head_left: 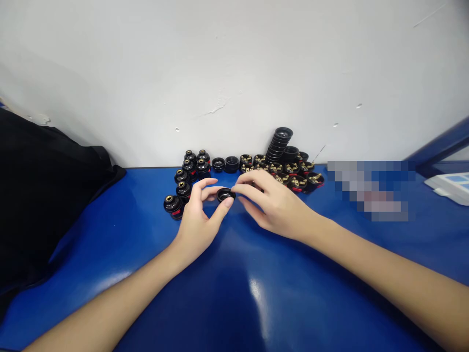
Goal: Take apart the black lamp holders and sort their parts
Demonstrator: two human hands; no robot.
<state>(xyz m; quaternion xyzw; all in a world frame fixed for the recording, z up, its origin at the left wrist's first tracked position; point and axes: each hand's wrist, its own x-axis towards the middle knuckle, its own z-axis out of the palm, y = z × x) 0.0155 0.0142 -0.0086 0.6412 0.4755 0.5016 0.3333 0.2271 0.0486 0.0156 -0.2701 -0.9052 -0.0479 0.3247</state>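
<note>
A small black round cap, hollow side up, is between my hands just above the blue table. My left hand is closed around its left side, with the thumb on the near rim and fingers behind it. My right hand has its fingertips closed at the cap's right rim. To the left of my left hand stand several black domed assemblies with brass tops and red marks. Behind my right hand are several black round bases with brass contacts inside, some partly hidden by the hand.
A leaning stack of black rings rises against the white wall. Two black caps sit at the table's back edge. Black cloth covers the left side. A white and blue object lies far right, near a blurred patch.
</note>
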